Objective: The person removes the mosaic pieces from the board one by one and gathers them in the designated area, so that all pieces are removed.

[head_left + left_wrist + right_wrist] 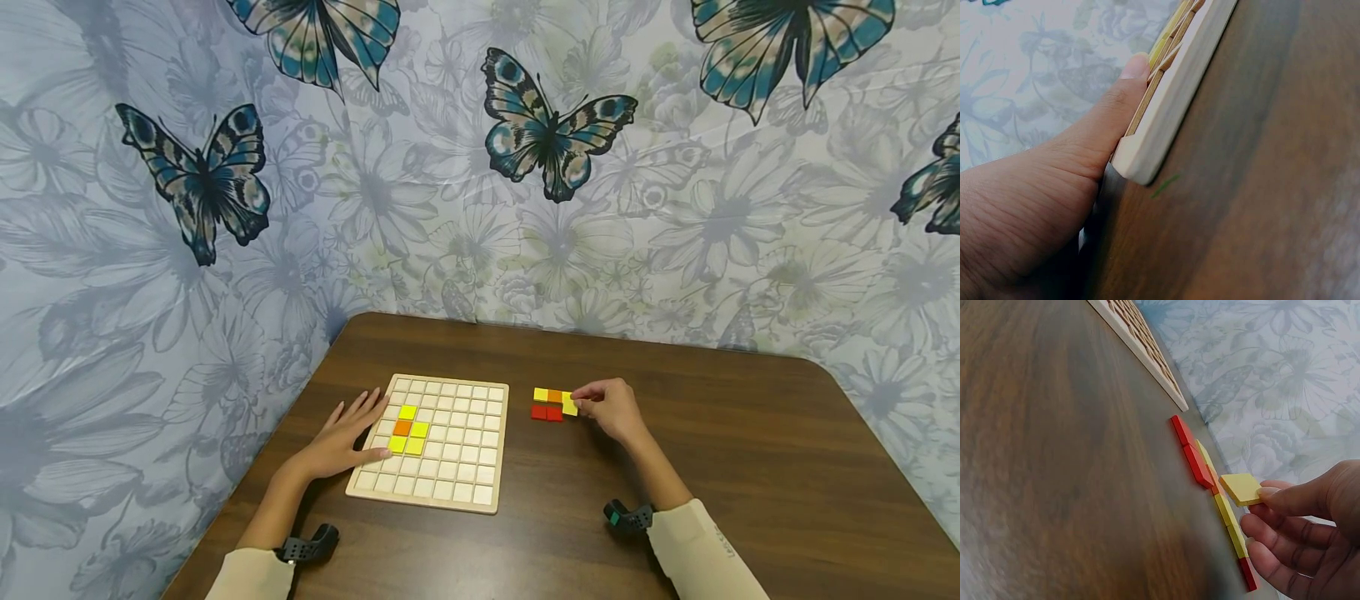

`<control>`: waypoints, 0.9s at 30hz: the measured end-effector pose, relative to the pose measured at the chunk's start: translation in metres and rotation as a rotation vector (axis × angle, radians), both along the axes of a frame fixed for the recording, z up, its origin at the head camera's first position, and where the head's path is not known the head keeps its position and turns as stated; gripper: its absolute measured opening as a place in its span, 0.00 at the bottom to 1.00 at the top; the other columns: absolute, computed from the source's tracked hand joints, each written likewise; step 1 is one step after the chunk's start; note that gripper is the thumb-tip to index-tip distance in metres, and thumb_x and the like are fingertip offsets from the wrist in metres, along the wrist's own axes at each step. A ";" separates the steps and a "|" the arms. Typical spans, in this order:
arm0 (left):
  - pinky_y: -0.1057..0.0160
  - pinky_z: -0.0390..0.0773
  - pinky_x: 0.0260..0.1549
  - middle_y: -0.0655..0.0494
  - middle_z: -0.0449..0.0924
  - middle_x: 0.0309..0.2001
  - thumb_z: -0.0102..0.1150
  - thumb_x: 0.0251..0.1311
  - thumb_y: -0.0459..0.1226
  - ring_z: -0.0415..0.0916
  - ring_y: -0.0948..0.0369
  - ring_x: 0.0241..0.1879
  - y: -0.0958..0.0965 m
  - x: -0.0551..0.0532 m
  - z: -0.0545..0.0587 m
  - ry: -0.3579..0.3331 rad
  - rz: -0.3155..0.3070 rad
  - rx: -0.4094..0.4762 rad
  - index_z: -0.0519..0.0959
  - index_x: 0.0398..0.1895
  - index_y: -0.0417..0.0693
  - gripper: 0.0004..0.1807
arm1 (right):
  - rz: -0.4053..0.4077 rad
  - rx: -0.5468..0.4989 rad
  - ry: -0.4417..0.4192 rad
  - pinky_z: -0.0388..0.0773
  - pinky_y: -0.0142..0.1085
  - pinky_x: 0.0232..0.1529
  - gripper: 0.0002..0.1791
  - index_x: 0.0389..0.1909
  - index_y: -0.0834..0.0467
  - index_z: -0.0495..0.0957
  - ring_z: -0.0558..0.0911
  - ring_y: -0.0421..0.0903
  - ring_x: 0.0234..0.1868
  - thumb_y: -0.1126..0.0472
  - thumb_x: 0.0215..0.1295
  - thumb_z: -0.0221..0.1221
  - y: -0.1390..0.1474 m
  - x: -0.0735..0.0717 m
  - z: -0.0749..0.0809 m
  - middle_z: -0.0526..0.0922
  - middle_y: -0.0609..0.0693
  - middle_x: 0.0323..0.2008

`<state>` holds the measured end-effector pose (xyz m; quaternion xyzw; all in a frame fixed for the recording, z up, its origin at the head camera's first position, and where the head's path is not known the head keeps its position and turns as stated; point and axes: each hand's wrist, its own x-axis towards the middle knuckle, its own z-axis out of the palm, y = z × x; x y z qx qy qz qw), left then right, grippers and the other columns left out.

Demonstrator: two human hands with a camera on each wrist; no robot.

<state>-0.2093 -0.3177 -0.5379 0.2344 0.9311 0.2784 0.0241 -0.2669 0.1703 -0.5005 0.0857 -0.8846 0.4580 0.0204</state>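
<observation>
Tile [1239,487], thin, square and yellow, in right grip [614,408]

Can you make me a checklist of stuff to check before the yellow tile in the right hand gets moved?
1. Yellow tile pinched by the right hand: ok, it's between thumb and finger.
2. Left hand touching the board: ok, it's at the board's left edge.
3. Bare squares on the board: ok, there are plenty.
4. Yellow tile over the board: not ok, it's off to the board's right, near the loose red tiles.
5. Which square it should go in: cannot tell, nothing shows that.
</observation>
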 end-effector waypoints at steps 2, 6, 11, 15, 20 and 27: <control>0.27 0.31 0.68 0.36 0.42 0.80 0.64 0.65 0.54 0.37 0.35 0.78 0.000 -0.001 -0.001 0.000 0.000 0.001 0.50 0.81 0.41 0.52 | 0.004 0.000 -0.001 0.81 0.35 0.29 0.04 0.37 0.65 0.89 0.84 0.48 0.28 0.70 0.64 0.67 0.001 0.000 -0.001 0.87 0.54 0.28; 0.27 0.31 0.68 0.36 0.42 0.80 0.64 0.65 0.54 0.36 0.34 0.78 -0.001 0.000 -0.001 0.008 -0.002 0.009 0.49 0.82 0.42 0.52 | 0.009 -0.005 -0.011 0.83 0.36 0.30 0.04 0.37 0.66 0.89 0.85 0.48 0.28 0.70 0.64 0.67 0.003 0.000 -0.002 0.87 0.54 0.28; 0.26 0.32 0.66 0.32 0.44 0.79 0.65 0.65 0.53 0.38 0.33 0.77 -0.003 0.000 -0.003 0.067 -0.025 0.054 0.51 0.81 0.42 0.51 | -0.005 0.003 -0.036 0.84 0.36 0.31 0.03 0.36 0.66 0.89 0.85 0.46 0.28 0.70 0.63 0.67 0.002 0.000 -0.003 0.88 0.56 0.30; 0.25 0.32 0.66 0.32 0.44 0.79 0.64 0.65 0.54 0.38 0.32 0.77 -0.003 0.000 -0.006 0.083 -0.033 0.052 0.52 0.81 0.42 0.50 | -0.012 0.020 -0.066 0.83 0.34 0.31 0.03 0.35 0.65 0.89 0.83 0.44 0.27 0.70 0.63 0.67 0.001 0.001 -0.003 0.87 0.54 0.31; 0.25 0.33 0.66 0.32 0.44 0.79 0.65 0.64 0.53 0.39 0.32 0.76 -0.002 -0.001 -0.006 0.065 -0.017 0.037 0.52 0.81 0.41 0.51 | -0.002 0.030 -0.068 0.82 0.35 0.31 0.03 0.34 0.65 0.89 0.82 0.43 0.27 0.70 0.63 0.67 0.002 0.000 -0.004 0.87 0.54 0.31; 0.27 0.32 0.68 0.36 0.42 0.80 0.64 0.65 0.55 0.37 0.35 0.78 0.001 -0.002 -0.002 0.016 0.011 -0.007 0.50 0.81 0.42 0.51 | -0.002 0.090 -0.033 0.78 0.35 0.31 0.03 0.34 0.61 0.89 0.78 0.46 0.31 0.70 0.60 0.69 0.003 -0.004 -0.007 0.87 0.54 0.37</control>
